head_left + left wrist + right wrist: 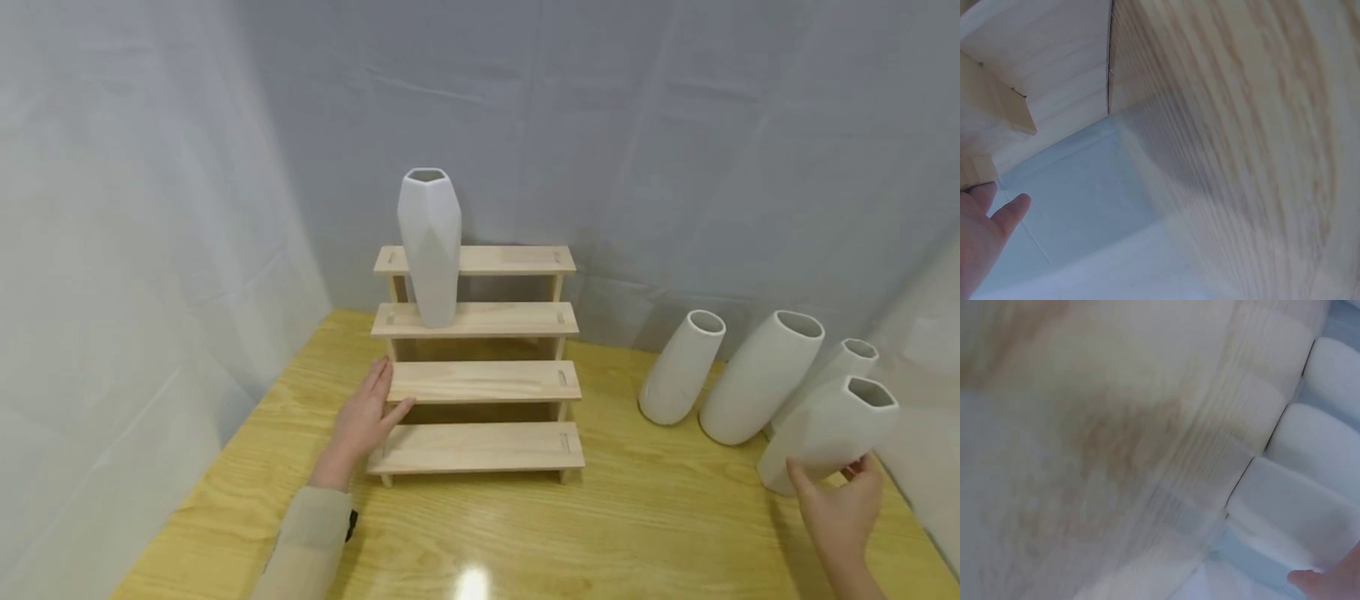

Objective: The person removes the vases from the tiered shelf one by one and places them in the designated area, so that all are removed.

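My left hand point(365, 415) rests against the left side of a four-step wooden display stand point(480, 450), its fingers extended and the thumb reaching over a step. In the left wrist view its fingertips point(1011, 214) show beside the stand's wooden boards point(1054, 69). At the far right, my right hand point(842, 508) grips the lower body of a white faceted vase point(825, 425), thumb on the near left and fingers partly hidden behind. That vase's base is at the tabletop. Another white faceted vase point(429, 242) stands upright on the stand's second step from the top, towards the left.
Three more white vases stand beside the gripped one: a slim one point(681, 371), a wider one point(761, 379) and one partly hidden point(840, 360). The wooden table point(480, 533) ends at pale cloth point(600, 150) at the back and sides.
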Demonstrator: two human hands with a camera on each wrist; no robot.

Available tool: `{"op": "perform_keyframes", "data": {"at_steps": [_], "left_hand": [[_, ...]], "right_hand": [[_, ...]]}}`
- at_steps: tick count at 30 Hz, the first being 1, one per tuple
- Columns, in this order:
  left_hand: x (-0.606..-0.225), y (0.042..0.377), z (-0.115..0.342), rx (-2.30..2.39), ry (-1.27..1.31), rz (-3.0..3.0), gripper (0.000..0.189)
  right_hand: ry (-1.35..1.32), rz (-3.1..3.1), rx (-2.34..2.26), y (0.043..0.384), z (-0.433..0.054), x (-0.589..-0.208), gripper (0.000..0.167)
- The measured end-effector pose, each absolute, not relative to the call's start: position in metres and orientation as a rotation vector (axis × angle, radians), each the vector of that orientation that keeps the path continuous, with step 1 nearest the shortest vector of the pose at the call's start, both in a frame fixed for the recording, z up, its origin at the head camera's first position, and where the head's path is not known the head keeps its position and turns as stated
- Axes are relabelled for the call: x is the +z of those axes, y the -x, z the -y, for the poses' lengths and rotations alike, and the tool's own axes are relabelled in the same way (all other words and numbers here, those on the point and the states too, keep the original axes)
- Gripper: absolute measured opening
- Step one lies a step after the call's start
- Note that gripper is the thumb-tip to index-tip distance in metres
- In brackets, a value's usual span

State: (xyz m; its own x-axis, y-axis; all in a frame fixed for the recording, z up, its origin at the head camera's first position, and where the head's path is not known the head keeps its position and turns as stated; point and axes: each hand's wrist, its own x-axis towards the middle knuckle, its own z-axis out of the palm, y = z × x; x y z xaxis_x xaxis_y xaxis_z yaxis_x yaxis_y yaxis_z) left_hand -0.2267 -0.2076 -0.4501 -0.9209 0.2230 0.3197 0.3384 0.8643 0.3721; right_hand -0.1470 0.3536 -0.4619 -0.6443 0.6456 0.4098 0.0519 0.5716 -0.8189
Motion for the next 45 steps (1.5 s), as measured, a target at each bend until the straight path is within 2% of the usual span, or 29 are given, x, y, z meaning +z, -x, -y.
{"op": "perform_keyframes", "data": {"at_steps": [5,16,33,45], "left_hand": [[-0.451,0.227,0.208,-0.617,0.428,2.766,0.078],[-0.449,0.226,0.210,-0.626,0.400,2.785,0.078],[-0.448,0.225,0.206,-0.615,0.392,2.803,0.079],[-0.448,0.226,0.206,-0.623,0.393,2.802,0.079]], "right_hand": [[0.513,2.115,1.013,0.141,-0.344,-0.462,0.052],[0.375,2.123,1.032,0.130,-0.312,-0.461,0.068],[0.212,2.327,1.305,0.157,-0.258,-0.436,0.073],[-0.033,2.238,1.375,0.184,-0.209,-0.425,0.065]]}}
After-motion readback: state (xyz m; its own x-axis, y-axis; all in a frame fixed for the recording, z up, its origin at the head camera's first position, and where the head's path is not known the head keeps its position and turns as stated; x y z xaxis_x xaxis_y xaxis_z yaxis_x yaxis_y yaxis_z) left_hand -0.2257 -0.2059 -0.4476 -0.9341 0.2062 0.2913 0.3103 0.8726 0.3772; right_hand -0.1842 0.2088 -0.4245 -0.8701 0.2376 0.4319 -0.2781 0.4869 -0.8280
